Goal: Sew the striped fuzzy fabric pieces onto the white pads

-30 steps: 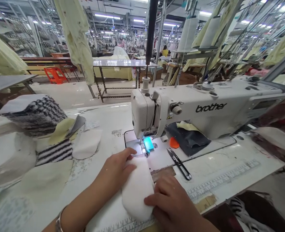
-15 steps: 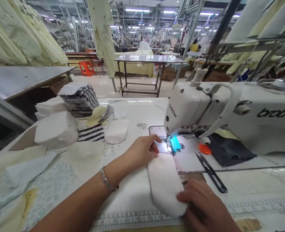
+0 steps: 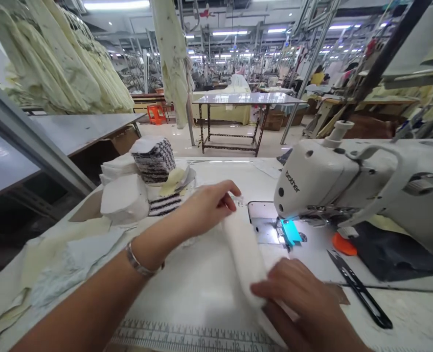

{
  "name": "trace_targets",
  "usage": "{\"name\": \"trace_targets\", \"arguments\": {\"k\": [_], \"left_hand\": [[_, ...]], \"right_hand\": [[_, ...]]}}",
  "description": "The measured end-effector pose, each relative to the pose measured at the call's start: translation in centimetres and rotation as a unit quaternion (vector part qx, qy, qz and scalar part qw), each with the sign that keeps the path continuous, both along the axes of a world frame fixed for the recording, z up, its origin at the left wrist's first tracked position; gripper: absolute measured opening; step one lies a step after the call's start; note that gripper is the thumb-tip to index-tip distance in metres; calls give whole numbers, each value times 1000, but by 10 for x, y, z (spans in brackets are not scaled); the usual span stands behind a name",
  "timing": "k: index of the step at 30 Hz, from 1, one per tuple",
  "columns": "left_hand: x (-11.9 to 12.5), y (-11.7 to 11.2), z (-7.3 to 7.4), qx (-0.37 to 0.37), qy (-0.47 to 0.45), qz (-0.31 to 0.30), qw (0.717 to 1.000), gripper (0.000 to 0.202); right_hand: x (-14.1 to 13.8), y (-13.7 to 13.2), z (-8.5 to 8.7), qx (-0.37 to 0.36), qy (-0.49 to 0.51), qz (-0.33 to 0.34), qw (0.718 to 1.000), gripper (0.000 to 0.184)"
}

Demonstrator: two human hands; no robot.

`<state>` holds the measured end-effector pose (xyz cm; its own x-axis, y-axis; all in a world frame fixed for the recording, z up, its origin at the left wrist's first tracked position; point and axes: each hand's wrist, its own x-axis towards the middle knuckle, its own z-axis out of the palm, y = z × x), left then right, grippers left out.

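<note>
A white fabric piece [image 3: 242, 249] is stretched between my two hands over the table, left of the sewing machine [image 3: 322, 181]. My left hand [image 3: 214, 205] pinches its far end, fingers bent over the edge. At the near end, my right hand [image 3: 293, 298] grips the cloth between thumb and fingers; this hand is slightly blurred. The lit needle area and metal plate [image 3: 265, 230] lie just right of the cloth, apart from it. Black thread snips [image 3: 361, 291] rest to the right of my right hand.
Stacked white pieces [image 3: 124, 198] and a striped black-and-white stack [image 3: 153, 159] stand at the left back. Loose patterned fabric [image 3: 69, 264] covers the left side. A printed ruler [image 3: 201, 335] runs along the front edge. An orange object [image 3: 344, 243] and dark cloth [image 3: 396, 252] sit under the machine arm.
The white fabric piece has moved left, away from the needle area, with both hands holding it. It now looks narrower and tilted. The camera view has turned a little left.
</note>
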<state>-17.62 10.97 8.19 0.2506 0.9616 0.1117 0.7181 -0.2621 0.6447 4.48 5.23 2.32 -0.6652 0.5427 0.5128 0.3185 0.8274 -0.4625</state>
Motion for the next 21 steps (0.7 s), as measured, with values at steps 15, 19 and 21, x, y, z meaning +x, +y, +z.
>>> {"name": "trace_targets", "arguments": {"k": [15, 19, 21], "left_hand": [[-180, -2, 20, 43, 324, 323, 888, 12], [-156, -4, -7, -1, 341, 226, 912, 16], [-139, 2, -23, -20, 359, 195, 913, 17]], "right_hand": [[-18, 44, -11, -10, -158, 21, 987, 25], [6, 21, -8, 9, -180, 36, 983, 20], [13, 12, -8, 21, -177, 19, 984, 20]]}}
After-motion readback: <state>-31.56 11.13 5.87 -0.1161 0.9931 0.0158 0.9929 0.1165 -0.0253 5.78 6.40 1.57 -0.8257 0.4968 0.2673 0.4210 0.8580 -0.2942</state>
